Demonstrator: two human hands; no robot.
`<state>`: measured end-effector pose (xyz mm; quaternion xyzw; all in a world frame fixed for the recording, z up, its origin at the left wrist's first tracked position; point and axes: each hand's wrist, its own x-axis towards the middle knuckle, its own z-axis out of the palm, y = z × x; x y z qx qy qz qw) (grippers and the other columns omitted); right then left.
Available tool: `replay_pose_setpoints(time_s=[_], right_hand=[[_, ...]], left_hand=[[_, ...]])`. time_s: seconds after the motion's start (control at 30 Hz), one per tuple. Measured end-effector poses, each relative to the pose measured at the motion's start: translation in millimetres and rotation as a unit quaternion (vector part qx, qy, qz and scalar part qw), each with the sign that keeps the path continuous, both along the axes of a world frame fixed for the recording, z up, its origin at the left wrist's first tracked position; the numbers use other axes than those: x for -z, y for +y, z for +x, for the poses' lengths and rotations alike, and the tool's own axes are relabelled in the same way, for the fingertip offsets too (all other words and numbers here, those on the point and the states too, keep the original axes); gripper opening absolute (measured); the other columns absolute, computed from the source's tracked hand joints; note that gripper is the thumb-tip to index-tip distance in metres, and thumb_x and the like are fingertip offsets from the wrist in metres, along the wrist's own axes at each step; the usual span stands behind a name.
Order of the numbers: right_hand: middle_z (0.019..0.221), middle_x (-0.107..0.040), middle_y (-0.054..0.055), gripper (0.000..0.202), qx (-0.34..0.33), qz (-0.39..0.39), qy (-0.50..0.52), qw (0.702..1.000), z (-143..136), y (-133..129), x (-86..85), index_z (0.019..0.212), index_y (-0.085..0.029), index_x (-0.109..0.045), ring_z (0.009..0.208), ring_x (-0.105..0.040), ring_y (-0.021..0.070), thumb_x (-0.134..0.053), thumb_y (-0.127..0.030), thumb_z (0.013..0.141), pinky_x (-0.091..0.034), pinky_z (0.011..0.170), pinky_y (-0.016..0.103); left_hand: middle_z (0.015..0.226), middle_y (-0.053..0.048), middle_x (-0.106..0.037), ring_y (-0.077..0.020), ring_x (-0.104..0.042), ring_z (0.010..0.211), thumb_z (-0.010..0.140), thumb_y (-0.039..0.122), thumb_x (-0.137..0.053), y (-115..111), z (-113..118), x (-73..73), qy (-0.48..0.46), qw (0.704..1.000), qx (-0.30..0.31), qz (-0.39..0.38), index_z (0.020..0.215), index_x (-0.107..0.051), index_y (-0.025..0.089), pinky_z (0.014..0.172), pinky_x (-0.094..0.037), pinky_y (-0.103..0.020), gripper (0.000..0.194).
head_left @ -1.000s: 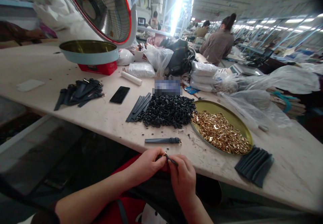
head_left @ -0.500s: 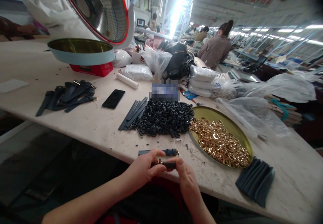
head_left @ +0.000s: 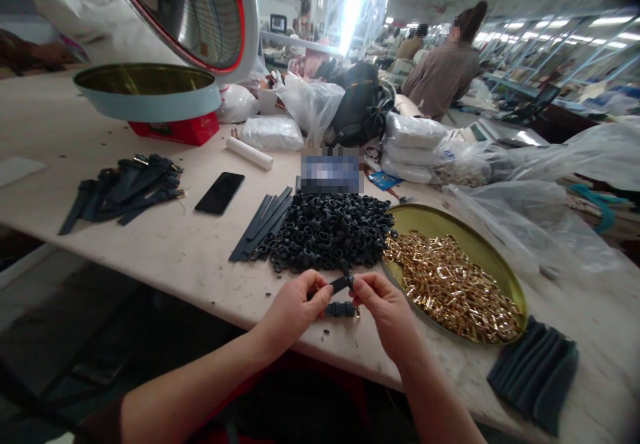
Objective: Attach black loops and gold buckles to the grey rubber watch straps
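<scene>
My left hand (head_left: 297,304) is closed around a dark strap (head_left: 341,285), holding it just above the table. At the strap's far end my right hand (head_left: 385,301) pinches a small dark loop (head_left: 349,279), which appears to be around the strap; my fingers partly hide it. Directly below lies a second strap (head_left: 340,309) with a gold buckle at its right end, partly covered by my left hand. Beyond my hands is a heap of black loops (head_left: 330,231). Gold buckles (head_left: 450,284) fill much of a round tray (head_left: 477,247) to the right.
Several flat strips (head_left: 263,224) lie left of the heap, near a phone (head_left: 220,193) and a pile of buckled straps (head_left: 127,187). More dark straps (head_left: 535,374) sit at the right edge. A fan (head_left: 200,17), a blue tin (head_left: 150,104) and plastic-wrapped packs (head_left: 413,144) stand behind.
My hands have risen away from the table's front edge, with the strap now tilted between them. The small loop now shows at my right fingertips. The view has shifted slightly.
</scene>
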<state>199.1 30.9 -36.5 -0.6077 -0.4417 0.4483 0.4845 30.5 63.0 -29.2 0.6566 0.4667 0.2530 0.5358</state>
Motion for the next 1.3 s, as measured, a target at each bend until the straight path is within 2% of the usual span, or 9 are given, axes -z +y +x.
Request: replay_pose_setpoints(time_s=[0.13, 0.27, 0.43, 0.6, 0.73, 0.87, 1.0, 1.17, 1.3], right_hand=[[0.067, -0.055, -0.003, 0.026, 0.057, -0.009, 0.171, 0.984, -25.4, -25.0, -1.6, 0.077, -0.019, -0.058, 0.060, -0.050, 0.0104, -0.066, -0.041, 0.069, -0.041, 0.061, 0.025], [0.064, -0.055, -0.003, 0.028, 0.017, -0.009, 0.153, 0.988, -36.5, -43.5, -1.2, 0.086, -0.018, -0.060, 0.061, -0.049, 0.0103, -0.068, -0.037, 0.068, -0.040, 0.062, 0.024], [0.069, -0.059, -0.003, 0.025, 0.016, -0.007, 0.169, 0.985, -45.3, -64.2, -9.6, 0.083, -0.019, -0.061, 0.063, -0.050, 0.0100, -0.070, -0.035, 0.067, -0.040, 0.064, 0.024], [0.069, -0.062, 0.000, 0.032, -0.002, 0.000, 0.329, 0.944, -60.4, -78.9, -25.1, 0.078, -0.018, -0.063, 0.062, -0.054, 0.0106, -0.061, -0.050, 0.072, -0.043, 0.063, 0.024], [0.060, -0.058, -0.003, 0.022, -0.010, -0.034, 0.392, 0.919, -68.7, -84.6, -29.5, 0.070, -0.018, -0.061, 0.054, -0.050, 0.0075, -0.068, -0.039, 0.070, -0.040, 0.055, 0.020], [0.058, -0.056, -0.003, 0.031, -0.053, -0.093, 0.387, 0.916, -68.5, -87.8, -21.0, 0.089, -0.017, -0.061, 0.053, -0.047, 0.0062, -0.067, -0.041, 0.070, -0.038, 0.054, 0.018], [0.065, -0.057, -0.002, 0.024, -0.080, -0.123, 0.403, 0.904, -65.2, -88.7, -13.8, 0.080, -0.015, -0.057, 0.057, -0.048, 0.0061, -0.070, -0.033, 0.069, -0.037, 0.055, 0.018], [0.063, -0.051, -0.004, 0.026, -0.051, -0.096, 0.362, 0.926, -63.9, -83.9, -11.1, 0.074, -0.018, -0.049, 0.057, -0.045, 0.0080, -0.067, -0.036, 0.071, -0.037, 0.055, 0.020], [0.062, -0.047, -0.004, 0.030, 0.035, -0.029, 0.195, 0.980, -65.5, -73.8, -7.9, 0.068, -0.019, -0.044, 0.055, -0.043, 0.0088, -0.063, -0.042, 0.072, -0.037, 0.053, 0.022]], left_hand=[[0.057, 0.005, -0.049, -0.0087, -0.043, 0.052, 0.082, 0.038, -0.044, -13.3, -0.9, -4.5, 0.035, 0.998, 0.027, 0.038, 0.074, -0.053, 0.017, 0.050, -0.030, -0.020, 0.024], [0.056, 0.005, -0.048, -0.0085, -0.042, 0.052, 0.080, 0.033, -0.046, -27.7, -8.9, -13.7, 0.067, 0.993, 0.080, 0.057, 0.070, -0.054, 0.016, 0.049, -0.028, -0.020, 0.021], [0.074, 0.001, -0.059, -0.0107, -0.054, 0.068, 0.078, 0.018, -0.043, -46.2, -19.2, -23.3, -0.058, 0.992, 0.114, -0.006, 0.093, -0.048, 0.015, 0.063, -0.040, -0.021, 0.016], [0.079, -0.001, -0.061, -0.0128, -0.058, 0.074, 0.077, 0.016, -0.045, -57.0, -29.6, -31.5, -0.071, 0.993, 0.093, -0.019, 0.097, -0.043, 0.015, 0.065, -0.042, -0.023, 0.020], [0.069, 0.002, -0.060, -0.0104, -0.054, 0.057, 0.079, 0.027, -0.048, -61.7, -35.3, -39.4, -0.048, 0.993, 0.100, -0.034, 0.099, -0.041, 0.016, 0.052, -0.038, -0.020, 0.024], [0.061, 0.004, -0.057, -0.0105, -0.050, 0.050, 0.077, 0.035, -0.051, -64.1, -39.2, -40.6, 0.028, 0.997, 0.077, 0.006, 0.098, -0.043, 0.017, 0.049, -0.035, -0.021, 0.029], [0.060, 0.003, -0.056, -0.0128, -0.051, 0.054, 0.073, 0.043, -0.056, -62.9, -41.8, -35.6, 0.116, 0.991, 0.048, 0.051, 0.083, -0.049, 0.017, 0.048, -0.033, -0.021, 0.029], [0.065, 0.002, -0.058, -0.0105, -0.050, 0.054, 0.075, 0.040, -0.055, -60.7, -42.5, -35.3, 0.034, 0.994, 0.085, -0.052, 0.082, -0.051, 0.016, 0.048, -0.036, -0.020, 0.025], [0.069, 0.000, -0.060, -0.0094, -0.050, 0.055, 0.075, 0.036, -0.056, -57.7, -40.8, -35.5, -0.050, 0.985, 0.094, -0.136, 0.085, -0.051, 0.013, 0.047, -0.036, -0.019, 0.026]])
